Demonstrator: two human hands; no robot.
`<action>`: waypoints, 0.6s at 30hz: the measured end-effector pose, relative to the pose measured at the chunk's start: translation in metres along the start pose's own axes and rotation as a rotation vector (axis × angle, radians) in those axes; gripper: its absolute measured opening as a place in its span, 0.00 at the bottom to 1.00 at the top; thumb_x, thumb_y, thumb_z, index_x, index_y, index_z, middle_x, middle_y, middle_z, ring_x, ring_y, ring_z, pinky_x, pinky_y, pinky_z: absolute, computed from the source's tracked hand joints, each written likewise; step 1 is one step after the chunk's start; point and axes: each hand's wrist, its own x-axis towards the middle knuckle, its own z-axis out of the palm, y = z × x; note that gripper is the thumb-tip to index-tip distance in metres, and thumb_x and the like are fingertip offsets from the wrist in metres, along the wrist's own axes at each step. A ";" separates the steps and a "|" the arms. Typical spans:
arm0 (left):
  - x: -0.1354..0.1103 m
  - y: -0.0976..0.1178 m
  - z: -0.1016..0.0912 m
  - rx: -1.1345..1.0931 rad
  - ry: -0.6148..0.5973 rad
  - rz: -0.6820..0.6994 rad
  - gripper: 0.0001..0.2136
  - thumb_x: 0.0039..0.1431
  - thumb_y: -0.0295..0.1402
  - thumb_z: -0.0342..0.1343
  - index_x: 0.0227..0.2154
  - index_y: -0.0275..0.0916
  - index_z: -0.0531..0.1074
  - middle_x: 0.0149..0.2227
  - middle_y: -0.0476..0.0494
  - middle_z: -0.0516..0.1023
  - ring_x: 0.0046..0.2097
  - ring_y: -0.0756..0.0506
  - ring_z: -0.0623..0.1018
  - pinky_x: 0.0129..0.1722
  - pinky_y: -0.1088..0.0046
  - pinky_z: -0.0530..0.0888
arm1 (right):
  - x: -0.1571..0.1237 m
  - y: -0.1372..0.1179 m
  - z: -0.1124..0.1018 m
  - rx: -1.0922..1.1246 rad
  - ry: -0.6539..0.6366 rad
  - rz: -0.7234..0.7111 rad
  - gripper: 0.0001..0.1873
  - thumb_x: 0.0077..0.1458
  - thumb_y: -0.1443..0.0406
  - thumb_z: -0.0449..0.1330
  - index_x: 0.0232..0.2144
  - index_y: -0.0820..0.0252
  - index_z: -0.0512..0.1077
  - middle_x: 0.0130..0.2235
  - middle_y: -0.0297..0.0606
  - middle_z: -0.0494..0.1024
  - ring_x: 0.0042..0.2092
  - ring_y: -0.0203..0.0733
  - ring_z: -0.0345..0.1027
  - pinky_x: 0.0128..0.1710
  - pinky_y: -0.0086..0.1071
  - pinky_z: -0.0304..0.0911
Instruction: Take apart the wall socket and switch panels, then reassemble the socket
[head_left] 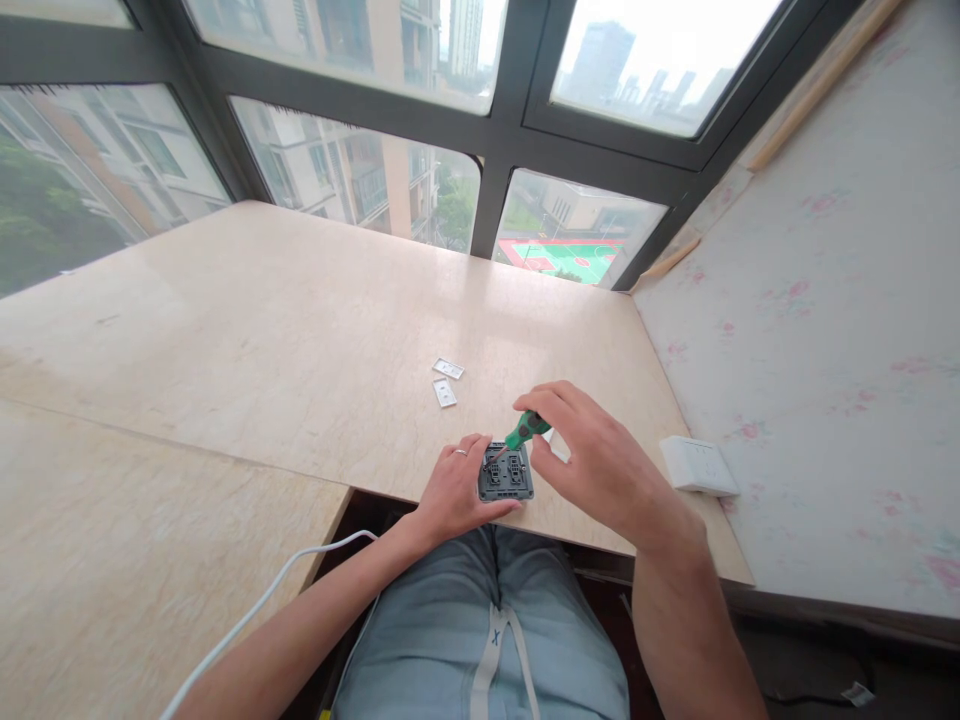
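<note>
A grey square switch module lies on the beige stone sill near its front edge. My left hand, with a ring on one finger, is closed on the module's left side and bottom edge. My right hand pinches a green-handled screwdriver, whose tip points down-left into the module's upper left part. Two small white plates lie on the sill a little beyond the module.
A white switch on the flowered wall sits right of my right hand. A white cable runs from the lower left toward my lap. Dark window frames close the far side of the sill.
</note>
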 end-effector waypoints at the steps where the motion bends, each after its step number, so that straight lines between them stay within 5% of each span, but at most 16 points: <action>1: 0.000 -0.001 0.001 0.003 0.005 0.002 0.41 0.47 0.52 0.67 0.59 0.39 0.57 0.57 0.32 0.68 0.57 0.33 0.71 0.55 0.52 0.65 | -0.002 0.000 0.000 0.040 -0.017 -0.078 0.21 0.56 0.74 0.51 0.51 0.59 0.68 0.53 0.45 0.72 0.53 0.46 0.69 0.51 0.39 0.66; 4: -0.001 -0.002 0.003 0.016 0.014 0.007 0.38 0.49 0.50 0.65 0.59 0.38 0.58 0.58 0.33 0.68 0.57 0.34 0.71 0.55 0.53 0.65 | -0.005 -0.002 0.001 0.078 -0.052 -0.130 0.26 0.60 0.69 0.53 0.60 0.56 0.62 0.62 0.46 0.64 0.60 0.47 0.65 0.53 0.39 0.67; 7: -0.002 -0.002 0.002 0.021 0.010 0.010 0.38 0.49 0.51 0.65 0.58 0.38 0.59 0.57 0.33 0.69 0.57 0.33 0.71 0.56 0.53 0.65 | 0.000 -0.007 0.003 -0.022 -0.039 0.035 0.28 0.65 0.58 0.55 0.63 0.60 0.59 0.52 0.48 0.75 0.50 0.50 0.73 0.43 0.40 0.70; 10: -0.001 -0.001 0.000 0.019 0.000 -0.004 0.40 0.47 0.51 0.67 0.58 0.38 0.59 0.56 0.33 0.69 0.56 0.33 0.71 0.55 0.52 0.66 | 0.007 -0.009 0.003 -0.218 -0.080 0.291 0.27 0.66 0.48 0.49 0.53 0.63 0.68 0.33 0.44 0.79 0.34 0.51 0.75 0.28 0.36 0.63; 13: 0.000 0.000 -0.002 0.015 -0.013 -0.011 0.41 0.46 0.51 0.68 0.58 0.38 0.58 0.57 0.33 0.68 0.57 0.33 0.70 0.55 0.53 0.66 | 0.010 -0.007 0.000 -0.339 -0.091 0.414 0.30 0.65 0.43 0.46 0.37 0.61 0.72 0.24 0.41 0.75 0.28 0.50 0.72 0.24 0.34 0.56; 17: 0.000 0.000 -0.001 0.021 -0.013 -0.001 0.42 0.47 0.52 0.67 0.59 0.38 0.56 0.57 0.33 0.68 0.57 0.33 0.71 0.55 0.53 0.66 | 0.004 0.002 -0.002 -0.124 -0.011 0.171 0.09 0.63 0.63 0.56 0.42 0.59 0.72 0.37 0.40 0.77 0.41 0.46 0.74 0.40 0.36 0.66; 18: 0.000 0.000 0.000 0.022 -0.009 0.004 0.42 0.47 0.52 0.67 0.59 0.38 0.56 0.57 0.33 0.68 0.57 0.34 0.71 0.55 0.53 0.66 | 0.002 0.004 -0.003 -0.056 -0.011 0.070 0.13 0.60 0.69 0.56 0.47 0.59 0.71 0.44 0.42 0.76 0.47 0.46 0.72 0.46 0.36 0.66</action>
